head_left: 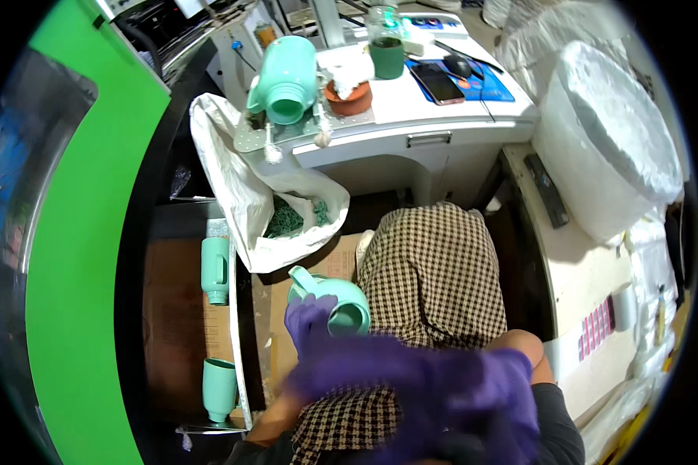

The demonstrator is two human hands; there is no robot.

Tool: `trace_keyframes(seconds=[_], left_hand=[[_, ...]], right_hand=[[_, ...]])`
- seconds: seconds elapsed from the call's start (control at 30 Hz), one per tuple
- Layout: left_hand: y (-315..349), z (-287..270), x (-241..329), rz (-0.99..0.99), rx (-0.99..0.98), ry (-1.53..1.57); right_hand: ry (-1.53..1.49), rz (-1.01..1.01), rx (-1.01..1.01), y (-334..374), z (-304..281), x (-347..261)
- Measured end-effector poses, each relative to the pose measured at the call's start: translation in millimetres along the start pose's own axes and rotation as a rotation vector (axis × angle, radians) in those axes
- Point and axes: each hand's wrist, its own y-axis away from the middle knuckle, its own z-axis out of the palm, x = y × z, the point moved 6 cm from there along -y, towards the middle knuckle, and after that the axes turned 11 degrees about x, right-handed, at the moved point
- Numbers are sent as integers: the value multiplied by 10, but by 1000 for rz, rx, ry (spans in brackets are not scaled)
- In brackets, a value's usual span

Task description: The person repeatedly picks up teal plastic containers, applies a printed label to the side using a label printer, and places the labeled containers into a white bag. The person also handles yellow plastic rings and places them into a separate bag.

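- Mint jug (347, 291): beside checked cloth (434, 271), mouth toward wearer, perhaps for viewing inside.
- Left hand (310, 314): gloved, fingers gripping jug near handle, presumably steadying it.
- Right hand (395, 369): blurred; fingers' state cannot be told.

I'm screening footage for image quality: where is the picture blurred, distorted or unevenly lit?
In the head view, the right hand is smeared, apparently by motion, while the mint-green vessel in the left hand looks clearer; also in the head view, the green panel's edges curve, the corners are black, and the white desk is bright above dark space.
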Motion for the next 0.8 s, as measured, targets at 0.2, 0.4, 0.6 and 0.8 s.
trace_keyframes(seconds=[0.2,0.4,0.6,0.8], left_hand=[[-102,260,51,278,-253,54],[-197,376,88,421,-280,-3],[-305,482,337,372,-290,-9],[-373,593,473,350,-349,12]], right_hand=[[-105,-120,-22,165,48,-463],[-179,-303,24,288,-151,-812],[-8,-312,-21,488,-253,-1095],[609,-549,-43,514,-768,-1572]])
